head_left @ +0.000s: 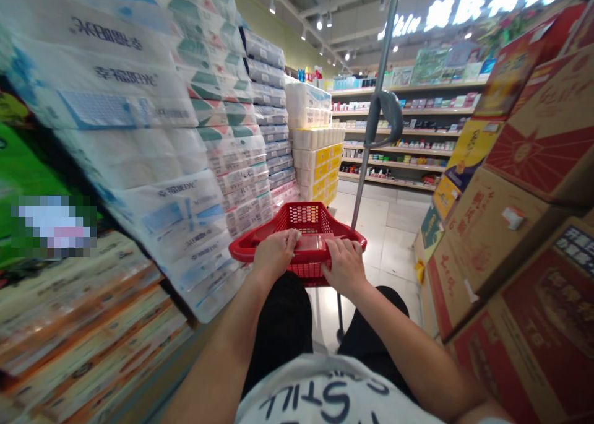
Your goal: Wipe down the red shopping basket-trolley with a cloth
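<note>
In front of my body is a red plastic shopping cart point(301, 212) with a mesh basket. My left hand point(277, 250) is closed around the left part of its handlebar point(310, 243). On the right part of the same bar, my right hand point(344, 262) has its fingers wrapped over the top. A grey metal pole point(371, 133) rises at the cart's right side and leans to the right, with a grey plastic hook point(387, 119) partway up. Much of the basket's inside is hidden behind the handlebar.
Tall stacks of wrapped toilet paper point(153, 127) line the left side, with yellow-and-white packs point(320, 167) farther along. Cardboard boxes point(492, 226) are piled close on the right. A pale tiled floor point(380, 226) runs between them to shelves point(408, 130) of small goods.
</note>
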A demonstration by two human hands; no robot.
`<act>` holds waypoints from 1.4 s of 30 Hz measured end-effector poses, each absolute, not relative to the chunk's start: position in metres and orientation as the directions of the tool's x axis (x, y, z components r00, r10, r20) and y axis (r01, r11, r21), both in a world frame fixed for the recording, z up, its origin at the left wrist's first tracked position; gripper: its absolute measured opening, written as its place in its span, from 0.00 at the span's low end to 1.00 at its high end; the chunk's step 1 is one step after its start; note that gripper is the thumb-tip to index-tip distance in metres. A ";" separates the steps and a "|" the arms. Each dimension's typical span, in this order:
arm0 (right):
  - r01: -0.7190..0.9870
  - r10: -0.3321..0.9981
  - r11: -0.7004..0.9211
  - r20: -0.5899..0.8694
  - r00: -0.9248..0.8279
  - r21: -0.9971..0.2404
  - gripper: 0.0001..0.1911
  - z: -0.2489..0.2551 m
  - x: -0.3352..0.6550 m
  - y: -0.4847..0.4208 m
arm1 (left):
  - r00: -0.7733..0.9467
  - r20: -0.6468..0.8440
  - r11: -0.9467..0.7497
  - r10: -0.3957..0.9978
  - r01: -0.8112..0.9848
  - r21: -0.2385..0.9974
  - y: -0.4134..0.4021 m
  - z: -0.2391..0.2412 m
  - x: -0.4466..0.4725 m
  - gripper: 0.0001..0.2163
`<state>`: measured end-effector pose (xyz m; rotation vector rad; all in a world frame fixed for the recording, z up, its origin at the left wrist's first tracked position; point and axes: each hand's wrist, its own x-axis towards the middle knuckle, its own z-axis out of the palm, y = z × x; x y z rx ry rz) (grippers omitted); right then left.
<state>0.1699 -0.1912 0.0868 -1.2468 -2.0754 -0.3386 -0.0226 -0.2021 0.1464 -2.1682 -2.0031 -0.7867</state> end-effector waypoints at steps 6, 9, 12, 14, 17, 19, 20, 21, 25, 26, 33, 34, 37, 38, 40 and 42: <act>0.848 0.667 0.515 0.678 -0.309 -0.120 0.22 0.086 0.172 -0.193 | 0.013 0.440 -0.148 0.898 0.950 0.274 -0.209 0.147 -0.021 0.22; 0.852 0.659 0.513 0.685 -0.312 -0.105 0.21 0.086 0.170 -0.194 | 0.007 0.450 -0.146 0.893 0.950 0.275 -0.212 0.146 -0.022 0.22; 0.848 0.650 0.522 0.687 -0.324 -0.094 0.21 0.084 0.167 -0.195 | -0.015 0.452 -0.128 0.892 0.950 0.284 -0.215 0.145 -0.026 0.23; 0.841 0.637 0.534 0.697 -0.331 -0.090 0.21 0.081 0.165 -0.195 | -0.026 0.445 -0.116 0.895 0.950 0.289 -0.217 0.145 -0.028 0.23; 0.825 0.594 0.560 0.733 -0.333 -0.080 0.22 0.075 0.164 -0.194 | -0.031 0.435 -0.107 0.900 0.951 0.289 -0.220 0.146 -0.030 0.23; 0.815 0.563 0.575 0.754 -0.337 -0.065 0.22 0.071 0.164 -0.193 | -0.030 0.435 -0.109 0.900 0.950 0.292 -0.221 0.146 -0.031 0.23; 0.813 0.553 0.579 0.762 -0.338 -0.059 0.22 0.070 0.164 -0.192 | -0.031 0.436 -0.111 0.900 0.949 0.296 -0.221 0.146 -0.031 0.23; 0.812 0.545 0.581 0.767 -0.340 -0.053 0.22 0.069 0.164 -0.191 | -0.033 0.437 -0.111 0.899 0.947 0.300 -0.221 0.145 -0.032 0.23; 0.806 0.527 0.590 0.778 -0.342 -0.045 0.22 0.068 0.165 -0.191 | -0.040 0.440 -0.108 0.897 0.946 0.304 -0.221 0.144 -0.033 0.23; 0.805 0.525 0.592 0.779 -0.344 -0.044 0.22 0.068 0.165 -0.191 | -0.038 0.444 -0.110 0.895 0.946 0.304 -0.221 0.143 -0.033 0.23; 0.783 0.480 0.620 0.812 -0.332 -0.046 0.22 0.068 0.166 -0.190 | -0.035 0.459 -0.114 0.888 0.949 0.293 -0.221 0.143 -0.033 0.23; 0.772 0.459 0.634 0.826 -0.326 -0.047 0.23 0.068 0.166 -0.189 | -0.033 0.458 -0.114 0.888 0.950 0.290 -0.221 0.143 -0.032 0.23; 0.716 0.381 0.694 0.881 -0.282 -0.071 0.25 0.061 0.169 -0.191 | -0.027 0.457 -0.118 0.889 0.951 0.286 -0.221 0.143 -0.032 0.23; 0.689 0.354 0.720 0.898 -0.261 -0.083 0.26 0.056 0.170 -0.196 | -0.026 0.456 -0.118 0.890 0.951 0.285 -0.222 0.144 -0.032 0.23; 0.610 0.319 0.784 0.917 -0.239 -0.114 0.27 0.040 0.169 -0.208 | -0.019 0.455 -0.125 0.890 0.951 0.284 -0.222 0.144 -0.033 0.23; 0.478 0.343 0.859 0.898 -0.276 -0.181 0.28 0.019 0.163 -0.222 | -0.006 0.457 -0.138 0.890 0.950 0.281 -0.222 0.144 -0.033 0.23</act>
